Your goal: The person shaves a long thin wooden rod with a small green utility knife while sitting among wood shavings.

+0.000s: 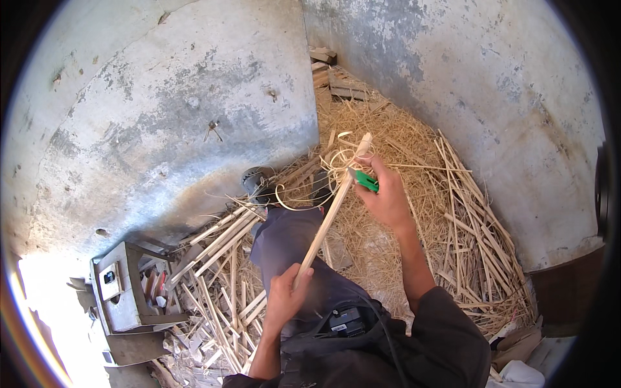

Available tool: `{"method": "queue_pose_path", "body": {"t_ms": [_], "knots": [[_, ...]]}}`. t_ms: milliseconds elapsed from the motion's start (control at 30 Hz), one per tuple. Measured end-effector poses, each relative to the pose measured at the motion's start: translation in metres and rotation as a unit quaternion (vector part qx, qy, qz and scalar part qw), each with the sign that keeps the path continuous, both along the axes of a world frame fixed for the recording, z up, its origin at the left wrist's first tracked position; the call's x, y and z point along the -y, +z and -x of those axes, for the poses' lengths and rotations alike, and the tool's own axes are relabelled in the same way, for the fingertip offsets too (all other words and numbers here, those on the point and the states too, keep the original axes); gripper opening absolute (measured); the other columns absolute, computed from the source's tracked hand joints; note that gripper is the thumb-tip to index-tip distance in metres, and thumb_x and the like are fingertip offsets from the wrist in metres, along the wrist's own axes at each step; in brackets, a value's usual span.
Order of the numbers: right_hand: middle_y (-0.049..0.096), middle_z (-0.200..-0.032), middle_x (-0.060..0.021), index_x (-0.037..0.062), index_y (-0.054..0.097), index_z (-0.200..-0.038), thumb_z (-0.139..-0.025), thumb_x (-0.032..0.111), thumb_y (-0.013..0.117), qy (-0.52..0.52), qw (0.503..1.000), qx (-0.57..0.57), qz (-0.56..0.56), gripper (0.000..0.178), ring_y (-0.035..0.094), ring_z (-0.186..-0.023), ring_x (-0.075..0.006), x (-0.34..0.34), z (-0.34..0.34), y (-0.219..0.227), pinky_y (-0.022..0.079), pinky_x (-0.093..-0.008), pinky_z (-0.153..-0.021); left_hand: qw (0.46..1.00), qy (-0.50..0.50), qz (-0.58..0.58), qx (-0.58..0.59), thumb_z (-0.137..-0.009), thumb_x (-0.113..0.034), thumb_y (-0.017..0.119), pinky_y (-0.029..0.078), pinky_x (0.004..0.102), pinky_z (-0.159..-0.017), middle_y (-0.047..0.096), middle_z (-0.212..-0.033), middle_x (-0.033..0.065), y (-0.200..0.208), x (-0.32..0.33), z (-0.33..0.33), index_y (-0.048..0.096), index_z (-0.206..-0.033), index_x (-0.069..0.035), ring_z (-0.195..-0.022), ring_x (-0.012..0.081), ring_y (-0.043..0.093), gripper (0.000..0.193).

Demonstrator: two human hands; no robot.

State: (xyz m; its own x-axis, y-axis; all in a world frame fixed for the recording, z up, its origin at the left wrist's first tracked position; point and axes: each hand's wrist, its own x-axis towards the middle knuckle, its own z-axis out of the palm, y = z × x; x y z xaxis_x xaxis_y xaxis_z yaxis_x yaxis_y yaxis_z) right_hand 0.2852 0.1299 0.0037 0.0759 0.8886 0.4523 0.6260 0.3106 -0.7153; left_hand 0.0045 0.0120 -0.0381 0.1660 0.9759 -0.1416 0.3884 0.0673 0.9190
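Our right hand [388, 194] gripped green cutter [367, 181], blade [352, 172] against upper part of pale wooden strip [328, 223], frame centre; left hand [288, 294] clasped lower end. We judged shallow blade angle, firm lower grip, strokes away from left hand best.

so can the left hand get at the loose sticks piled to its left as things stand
Probably not, unless freed: the left hand holds the wooden strip, though nothing seems to block the loose sticks.
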Motion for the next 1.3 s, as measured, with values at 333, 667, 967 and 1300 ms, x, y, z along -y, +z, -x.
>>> {"method": "queue_pose_path", "body": {"t_ms": [333, 667, 967, 1300], "knots": [[0.072, -0.108, -0.0042, 0.0034, 0.064, -0.131, -0.099, 0.007, 0.075, 0.183, 0.929, -0.306, 0.102, 0.035, 0.071, -0.094, -0.0110, -0.025, -0.045, -0.037, 0.058, -0.0266, -0.079, 0.997, -0.048, 0.048, 0.026, -0.109, -0.021, 0.069, 0.039, 0.0327, -0.055, 0.055, -0.064, 0.0072, 0.004, -0.005, 0.010, 0.069, -0.094, 0.002, -0.062, 0.0072, 0.045, 0.028], [0.059, -0.071, 0.0066, 0.0077, 0.076, -0.116, -0.097, 0.019, 0.080, 0.207, 0.929, -0.272, 0.141, 0.022, 0.046, -0.055, -0.0019, -0.019, -0.077, -0.019, 0.036, -0.0224, -0.052, 0.992, -0.064, 0.090, 0.055, -0.111, -0.024, 0.067, 0.038, 0.0291, -0.057, 0.057, -0.068, 0.0002, 0.009, -0.008, 0.011, 0.071, -0.096, 0.003, -0.066, 0.0042, 0.047, 0.030], [0.073, -0.088, -0.0006, 0.0061, 0.077, -0.118, -0.101, 0.016, 0.074, 0.017, 0.926, -0.373, 0.046, 0.020, 0.040, -0.053, -0.0030, -0.013, -0.115, -0.031, 0.033, -0.0217, -0.047, 0.993, -0.053, 0.092, 0.053, -0.112, -0.026, 0.066, 0.036, 0.0286, -0.056, 0.053, -0.066, -0.0041, 0.003, -0.007, 0.011, 0.070, -0.095, 0.001, -0.065, 0.0036, 0.044, 0.032], [0.062, -0.097, -0.0005, 0.0036, 0.067, -0.130, -0.112, 0.029, 0.061, -0.115, 0.902, -0.414, -0.031, 0.032, 0.039, -0.053, -0.0019, -0.002, -0.104, -0.055, 0.028, -0.0206, -0.045, 0.991, -0.051, 0.098, 0.082, -0.117, -0.031, 0.058, 0.030, 0.0234, -0.042, 0.048, -0.058, -0.0069, 0.002, -0.008, 0.008, 0.067, -0.097, -0.006, -0.045, 0.0021, 0.041, 0.033]]}}
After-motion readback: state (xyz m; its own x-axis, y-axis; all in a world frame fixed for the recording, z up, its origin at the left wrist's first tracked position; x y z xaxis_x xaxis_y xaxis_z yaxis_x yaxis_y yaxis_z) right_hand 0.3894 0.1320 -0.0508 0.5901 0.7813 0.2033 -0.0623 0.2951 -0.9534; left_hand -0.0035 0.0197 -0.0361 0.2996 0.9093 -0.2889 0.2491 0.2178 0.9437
